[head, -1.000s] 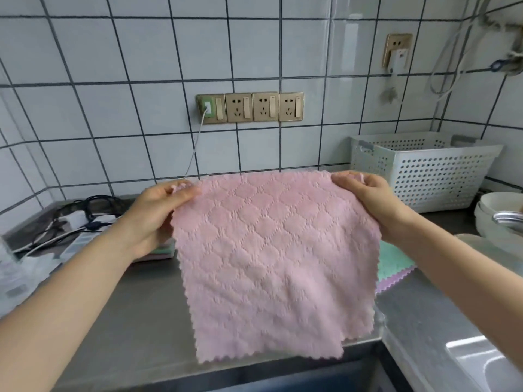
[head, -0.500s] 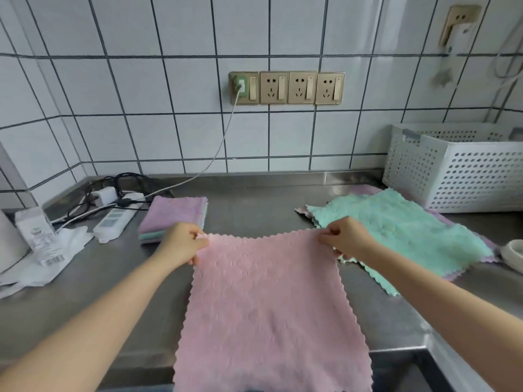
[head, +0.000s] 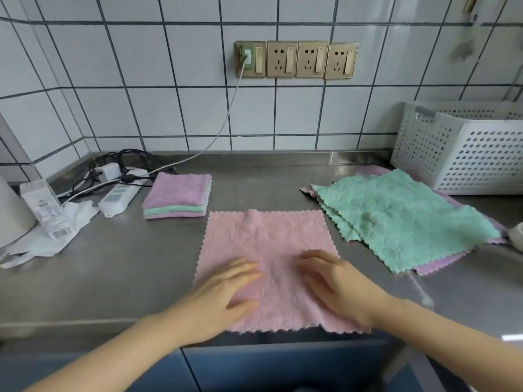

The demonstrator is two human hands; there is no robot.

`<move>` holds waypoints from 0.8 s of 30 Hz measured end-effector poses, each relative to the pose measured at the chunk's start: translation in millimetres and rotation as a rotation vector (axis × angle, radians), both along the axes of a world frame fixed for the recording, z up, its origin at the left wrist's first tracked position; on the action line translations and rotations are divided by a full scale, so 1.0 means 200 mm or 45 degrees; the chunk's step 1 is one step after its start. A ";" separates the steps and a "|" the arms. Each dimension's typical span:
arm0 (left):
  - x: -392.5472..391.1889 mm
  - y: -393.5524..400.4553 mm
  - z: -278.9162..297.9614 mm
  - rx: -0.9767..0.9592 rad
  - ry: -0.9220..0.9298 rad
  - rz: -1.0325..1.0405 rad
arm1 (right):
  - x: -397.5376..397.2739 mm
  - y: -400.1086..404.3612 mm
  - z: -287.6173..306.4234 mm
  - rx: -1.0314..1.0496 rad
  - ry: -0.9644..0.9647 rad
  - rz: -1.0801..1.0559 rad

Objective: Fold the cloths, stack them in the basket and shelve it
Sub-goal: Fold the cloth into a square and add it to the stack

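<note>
A pink cloth (head: 266, 241) lies spread flat on the steel counter (head: 127, 264), its near edge hanging slightly over the front. My left hand (head: 226, 290) rests palm down on its near left part, fingers apart. On its near right part my right hand (head: 336, 281) also lies flat and open. Neither hand grips the cloth. A folded stack of purple and green cloths (head: 177, 195) sits behind and to the left. Unfolded green cloths over purple ones (head: 402, 219) lie to the right. The white perforated basket (head: 464, 154) stands at the back right.
A white power strip (head: 120, 196) with black cables, a small carton (head: 45, 207) and crumpled white plastic (head: 48, 241) crowd the back left corner. Wall sockets (head: 297, 60) sit above, with a white cord hanging down. A white dish edge (head: 516, 236) shows at far right.
The pink cloth went from held up in the air to laid flat on the counter. Both hands let go of its top corners and moved to its near half.
</note>
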State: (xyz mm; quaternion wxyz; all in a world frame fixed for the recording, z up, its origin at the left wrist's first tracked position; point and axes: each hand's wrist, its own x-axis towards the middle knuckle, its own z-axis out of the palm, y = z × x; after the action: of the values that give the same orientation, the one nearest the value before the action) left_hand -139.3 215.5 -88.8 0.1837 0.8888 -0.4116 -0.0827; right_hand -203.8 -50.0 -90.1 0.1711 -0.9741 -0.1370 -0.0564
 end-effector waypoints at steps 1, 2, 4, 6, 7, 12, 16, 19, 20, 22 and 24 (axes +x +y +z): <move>-0.05 0.02 0.00 0.089 -0.046 -0.052 | -0.05 0.01 0.00 0.003 0.006 0.053; -0.09 0.04 -0.01 0.177 -0.104 -0.095 | -0.10 0.01 0.01 -0.002 0.021 0.109; -0.14 0.10 -0.02 0.274 -0.208 -0.140 | -0.19 0.00 0.00 -0.084 0.008 0.217; -0.14 0.14 -0.04 0.212 -0.243 -0.134 | -0.25 -0.03 -0.02 -0.234 -0.028 0.280; -0.12 0.16 -0.06 0.151 -0.232 -0.126 | -0.26 -0.05 -0.04 -0.292 -0.048 0.288; -0.08 0.25 -0.07 -0.021 -0.190 -0.106 | -0.30 -0.13 -0.06 -0.288 -0.084 0.238; -0.04 0.32 -0.06 -0.069 -0.185 0.011 | -0.31 -0.16 -0.03 -0.169 -0.037 0.196; -0.03 0.36 -0.06 -0.115 -0.198 0.077 | -0.28 -0.20 -0.02 -0.105 -0.059 0.144; -0.04 0.38 -0.05 -0.118 -0.195 0.078 | -0.28 -0.21 -0.02 -0.098 -0.069 0.140; -0.06 0.39 -0.03 -0.106 -0.164 0.057 | -0.29 -0.22 0.00 -0.064 -0.066 0.132; -0.10 0.42 0.01 -0.107 -0.070 0.080 | -0.32 -0.22 0.04 -0.018 -0.028 0.118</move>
State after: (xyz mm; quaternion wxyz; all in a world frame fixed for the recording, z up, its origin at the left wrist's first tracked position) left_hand -158.8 298.7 -86.6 0.2121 0.8947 -0.3915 -0.0352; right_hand -268.4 -94.2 -83.0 0.1652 -0.9671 -0.1842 -0.0583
